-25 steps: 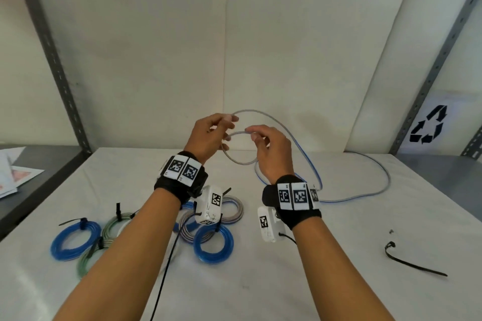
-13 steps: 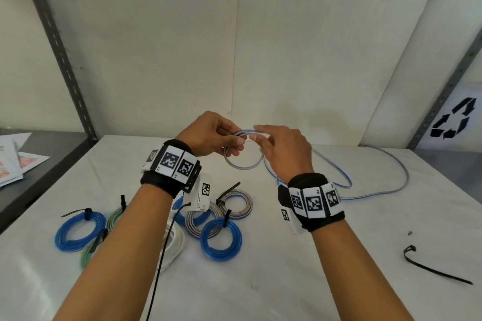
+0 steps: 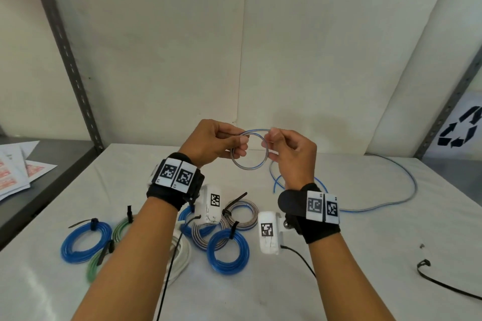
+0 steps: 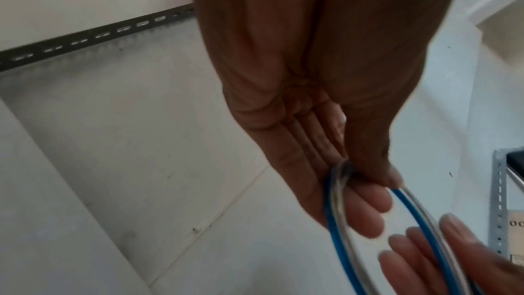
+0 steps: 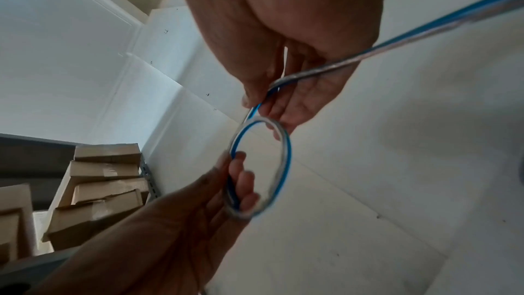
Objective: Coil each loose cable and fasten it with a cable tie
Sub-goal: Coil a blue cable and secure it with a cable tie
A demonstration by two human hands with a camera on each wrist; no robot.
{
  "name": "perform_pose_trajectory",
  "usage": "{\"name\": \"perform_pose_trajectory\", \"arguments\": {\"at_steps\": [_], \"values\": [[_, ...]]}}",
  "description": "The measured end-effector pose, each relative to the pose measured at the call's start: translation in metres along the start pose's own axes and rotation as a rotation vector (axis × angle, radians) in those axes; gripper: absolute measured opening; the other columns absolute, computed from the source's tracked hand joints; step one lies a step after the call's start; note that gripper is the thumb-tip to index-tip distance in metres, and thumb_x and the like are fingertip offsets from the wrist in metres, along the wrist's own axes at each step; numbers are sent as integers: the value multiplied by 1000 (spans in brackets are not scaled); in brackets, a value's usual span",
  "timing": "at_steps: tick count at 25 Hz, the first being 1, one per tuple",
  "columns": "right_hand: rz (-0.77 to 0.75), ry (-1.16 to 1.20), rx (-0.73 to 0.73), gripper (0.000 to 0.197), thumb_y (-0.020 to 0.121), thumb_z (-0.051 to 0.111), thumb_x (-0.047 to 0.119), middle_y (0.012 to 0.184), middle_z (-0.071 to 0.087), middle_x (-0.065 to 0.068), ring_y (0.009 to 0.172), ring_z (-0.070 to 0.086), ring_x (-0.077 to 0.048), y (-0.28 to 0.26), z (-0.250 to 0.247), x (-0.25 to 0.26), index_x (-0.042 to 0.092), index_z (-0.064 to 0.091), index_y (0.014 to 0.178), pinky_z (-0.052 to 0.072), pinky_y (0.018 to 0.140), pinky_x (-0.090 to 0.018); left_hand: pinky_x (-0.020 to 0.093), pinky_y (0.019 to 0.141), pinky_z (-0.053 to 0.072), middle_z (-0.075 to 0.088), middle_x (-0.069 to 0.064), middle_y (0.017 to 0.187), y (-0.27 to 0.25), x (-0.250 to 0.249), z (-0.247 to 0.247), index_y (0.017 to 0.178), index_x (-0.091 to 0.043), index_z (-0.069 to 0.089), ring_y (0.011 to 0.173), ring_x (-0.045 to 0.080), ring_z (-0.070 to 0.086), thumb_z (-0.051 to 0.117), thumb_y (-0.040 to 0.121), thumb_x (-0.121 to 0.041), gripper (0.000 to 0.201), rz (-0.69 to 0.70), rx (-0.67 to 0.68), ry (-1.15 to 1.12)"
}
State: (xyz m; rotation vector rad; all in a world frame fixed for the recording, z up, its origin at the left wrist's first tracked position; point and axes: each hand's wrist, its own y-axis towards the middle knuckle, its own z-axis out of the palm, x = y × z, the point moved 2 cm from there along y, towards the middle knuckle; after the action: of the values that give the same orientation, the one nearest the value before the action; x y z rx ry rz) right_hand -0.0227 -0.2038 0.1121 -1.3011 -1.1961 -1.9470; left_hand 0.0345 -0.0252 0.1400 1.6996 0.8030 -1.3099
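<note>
Cable (image 3: 249, 150) coil pinched by left hand (image 3: 212, 142); next turn fed by right hand's (image 3: 293, 154) closed grip. Loops should be kept equal, stacked flat.

— How did the person hold the arms?
— Both forearms reached forward and up, wrists banded in black straps, hands raised close together.
— And the left hand (image 3: 212, 142)?
— Its thumb and fingers (image 4: 365, 210) pinched one side of a cable loop (image 3: 249, 167).
— The right hand (image 3: 292, 156)?
— It pinched the opposite side, thumb against fingertips (image 5: 279, 107), knuckles upward.
</note>
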Motion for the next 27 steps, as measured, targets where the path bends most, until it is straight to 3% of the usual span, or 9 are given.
{"name": "perform_pose_trajectory", "arguments": {"at_steps": [2,7,12,15,19,23,27], "values": [[1,70,-14,17,97,65,20,85,77,-9,81,76,-23,-4,10,-2,5,74,99,57,62,-27,38,77,62,74,16,81,1,1,-1,105,6,71,70,23,71,71,89,-4,19,22,-92,-102],[-84,91,101,18,102,57,15,85,75,-7,76,72,-20,-5,17,0,12,71,113,61,72,-33,35,74,63,74,13,79,6,4,0,102,3,71,69,22,72,69,90,-6,15,44,-219,-274],[-170,43,102,15,92,70,8,89,76,-11,72,73,-23,-9,8,-8,8,69,107,59,67,-28,36,76,62,74,16,83,6,12,2,108,5,70,73,24,72,69,91,-7,21,13,-192,-272],[-140,47,123,13,90,70,4,89,76,-13,71,73,-22,0,2,-18,10,72,102,58,68,-27,35,75,61,70,9,79,6,11,1,110,3,68,70,23,69,63,97,-21,28,-66,-63,-207],[-192,-44,275,16,89,73,6,88,77,-8,75,73,-24,11,1,-16,18,75,99,58,72,-29,36,72,59,43,0,58,11,8,9,86,-7,61,50,15,48,43,102,-50,49,-228,34,-64],[-237,-223,400,13,91,71,13,88,76,0,78,72,-20,8,-2,-15,16,77,103,60,73,-32,27,60,51,27,-4,55,10,11,20,71,-13,49,47,13,28,41,106,-41,46,-274,100,36],[-217,-242,376,18,98,64,14,89,75,0,76,71,-19,3,-5,-9,14,74,113,60,66,-30,24,46,32,23,-6,55,12,10,26,64,-18,38,46,11,20,41,107,-31,45,-244,-16,-53]]}}
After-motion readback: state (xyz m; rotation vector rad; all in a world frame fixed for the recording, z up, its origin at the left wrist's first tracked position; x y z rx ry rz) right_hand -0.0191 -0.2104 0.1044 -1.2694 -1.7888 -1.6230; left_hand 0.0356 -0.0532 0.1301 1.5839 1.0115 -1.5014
